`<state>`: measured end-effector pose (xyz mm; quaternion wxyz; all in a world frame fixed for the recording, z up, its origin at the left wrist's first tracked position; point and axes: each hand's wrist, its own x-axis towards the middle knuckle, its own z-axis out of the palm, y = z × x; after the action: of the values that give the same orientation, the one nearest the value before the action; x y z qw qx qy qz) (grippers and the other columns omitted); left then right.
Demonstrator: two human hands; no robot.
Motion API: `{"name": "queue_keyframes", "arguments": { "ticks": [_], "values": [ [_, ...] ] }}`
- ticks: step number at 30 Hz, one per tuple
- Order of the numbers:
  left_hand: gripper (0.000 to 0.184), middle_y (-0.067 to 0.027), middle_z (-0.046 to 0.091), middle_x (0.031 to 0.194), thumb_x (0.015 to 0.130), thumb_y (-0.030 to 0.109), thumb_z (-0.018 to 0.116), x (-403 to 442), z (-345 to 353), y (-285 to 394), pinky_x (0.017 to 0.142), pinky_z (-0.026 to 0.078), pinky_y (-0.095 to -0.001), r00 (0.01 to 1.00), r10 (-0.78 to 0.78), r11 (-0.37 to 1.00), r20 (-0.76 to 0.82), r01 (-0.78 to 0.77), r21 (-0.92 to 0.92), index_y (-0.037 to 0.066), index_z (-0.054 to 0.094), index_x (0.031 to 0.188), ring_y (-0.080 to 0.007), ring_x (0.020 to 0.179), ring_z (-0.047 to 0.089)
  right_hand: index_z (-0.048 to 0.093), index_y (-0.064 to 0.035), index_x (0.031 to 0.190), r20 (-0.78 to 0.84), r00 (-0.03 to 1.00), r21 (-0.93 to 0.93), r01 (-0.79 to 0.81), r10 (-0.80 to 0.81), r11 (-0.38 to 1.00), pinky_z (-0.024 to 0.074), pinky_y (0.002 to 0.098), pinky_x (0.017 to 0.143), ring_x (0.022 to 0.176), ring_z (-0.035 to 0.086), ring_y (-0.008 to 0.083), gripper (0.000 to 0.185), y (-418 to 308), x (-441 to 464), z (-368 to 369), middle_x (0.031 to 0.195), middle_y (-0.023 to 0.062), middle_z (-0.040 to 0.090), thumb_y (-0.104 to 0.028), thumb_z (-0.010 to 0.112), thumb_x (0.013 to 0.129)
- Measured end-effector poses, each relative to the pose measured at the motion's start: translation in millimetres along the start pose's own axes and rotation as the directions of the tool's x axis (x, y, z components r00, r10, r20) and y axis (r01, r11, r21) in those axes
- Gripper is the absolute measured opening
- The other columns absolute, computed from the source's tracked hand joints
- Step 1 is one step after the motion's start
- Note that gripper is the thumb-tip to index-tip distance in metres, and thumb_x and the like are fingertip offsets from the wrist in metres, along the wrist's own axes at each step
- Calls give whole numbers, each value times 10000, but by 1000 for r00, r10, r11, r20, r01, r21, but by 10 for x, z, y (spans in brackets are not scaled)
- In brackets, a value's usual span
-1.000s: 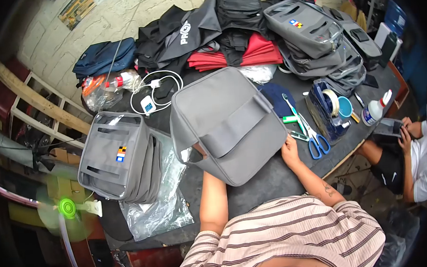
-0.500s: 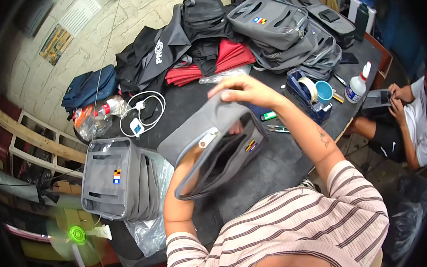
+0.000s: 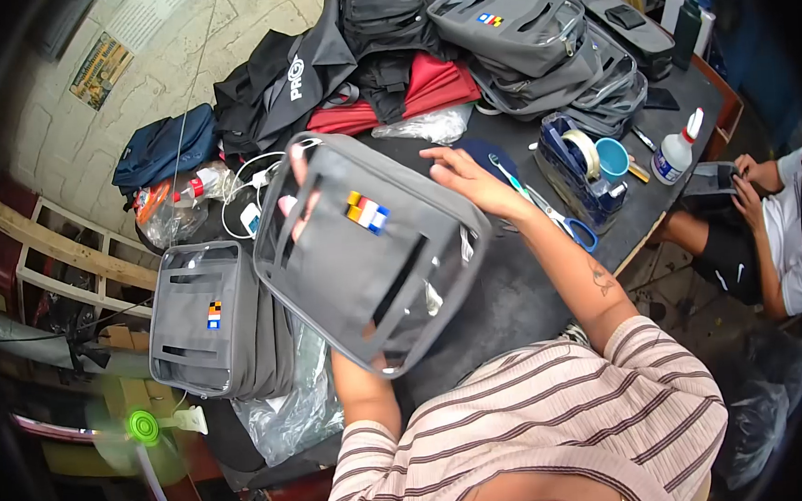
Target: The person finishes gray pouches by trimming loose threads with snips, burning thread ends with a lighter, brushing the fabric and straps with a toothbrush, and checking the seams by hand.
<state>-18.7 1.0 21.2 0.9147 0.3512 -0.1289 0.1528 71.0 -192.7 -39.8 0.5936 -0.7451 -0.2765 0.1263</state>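
Grey bag (image 3: 357, 258) sits over left hand (image 3: 304, 216), beside right hand (image 3: 482, 187).

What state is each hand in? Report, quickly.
Left hand: supporting the gray bag; partly hidden, so open or closed cannot be told.
Right hand: open, holding nothing, beside the bag.

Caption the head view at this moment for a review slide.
A gray bag held over a dark worktable, the left hand partly visible through it, the right hand open beside it.
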Motion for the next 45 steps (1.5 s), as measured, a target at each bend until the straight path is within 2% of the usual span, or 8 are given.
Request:
{"name": "queue_keyframes", "arguments": {
  "ticks": [3, 8, 9, 11, 20, 30, 36, 45],
  "values": [
    [564, -74, 328, 1477, 1001, 371, 328, 101, -1219, -282, 1117, 250, -346, 929, 41, 709, 367, 231, -666, 110, 200, 1484, -228, 1345, 328, 339, -131, 1431, 230, 972, 681, -130, -42, 720, 304, 328, 1058, 1311, 346, 220, 690, -116, -254, 96, 1460, 90, 310, -531, 527, 900],
    [438, -191, 603, 1109, 873, 276, 630, -160, -1158, -856, 852, 499, -360, 898, -439, 871, 35, 416, 260, 14, 531, 1210, -258, 1011, 595, 384, -57, 1402, -49, 972, 312, 235, -231, 921, 289, 337, 1070, 1292, 383, 217, 743, 40, -135, 141, 1394, 116, 417, -352, 719, 807],
    [475, -169, 587, 1163, 851, 241, 666, -182, -1005, -877, 867, 498, -333, 749, -399, 799, 529, 567, -200, 21, 515, 1244, -226, 1051, 577, 444, -55, 1363, -73, 975, 319, 222, -209, 921, 305, 332, 1059, 1274, 400, 216, 715, 92, -126, 142, 1355, 126, 448, -336, 742, 778],
    [725, -117, 480, 1338, 797, 274, 715, -252, -401, -663, 1052, 364, -403, 919, -387, 897, 77, 395, -197, 7, 374, 1379, -248, 1274, 417, 476, -49, 1333, -87, 966, 251, 258, -244, 933, 313, 328, 1053, 1263, 410, 212, 698, 192, -133, 120, 1325, 125, 467, -330, 755, 759],
    [482, -271, 428, 1353, 915, 79, 504, -197, -551, -629, 1066, 371, -468, 969, -166, 785, 183, 242, -570, -71, 354, 1348, -354, 1277, 428, 621, 29, 1117, -183, 881, 48, 451, -436, 891, 427, 312, 939, 1077, 566, 211, 522, 69, -112, 155, 1116, 122, 599, -291, 773, 735],
    [492, -217, 585, 1170, 921, 269, 557, 57, -347, 360, 877, 511, -424, 663, -744, 523, 86, 497, 692, -30, 446, 1296, -339, 1103, 582, 299, -53, 1425, 131, 890, -336, 454, -436, 825, 316, 444, 1065, 1332, 327, 355, 813, 483, -692, 808, 1517, 185, 178, -156, 731, 744],
    [515, -193, 595, 1162, 918, 304, 567, 39, -878, 70, 919, 488, -415, 529, -845, 53, -80, 232, 971, -21, 448, 1299, -328, 1109, 574, 619, -52, 1035, 172, 933, -474, 359, -315, 804, 395, 402, 908, 1034, 536, 293, 258, 543, -700, 542, 1106, 119, 564, -142, 657, 796],
    [625, -136, 601, 1101, 827, 466, 666, -135, -899, -788, 889, 469, -386, 712, -692, 697, -116, 702, 149, 31, 497, 1243, -233, 1016, 575, 633, -36, 871, -254, 951, -814, -114, -173, 569, 426, 427, 771, 889, 563, 324, 201, 703, -816, -27, 952, 154, 595, 3, 582, 680]
  ]
}}
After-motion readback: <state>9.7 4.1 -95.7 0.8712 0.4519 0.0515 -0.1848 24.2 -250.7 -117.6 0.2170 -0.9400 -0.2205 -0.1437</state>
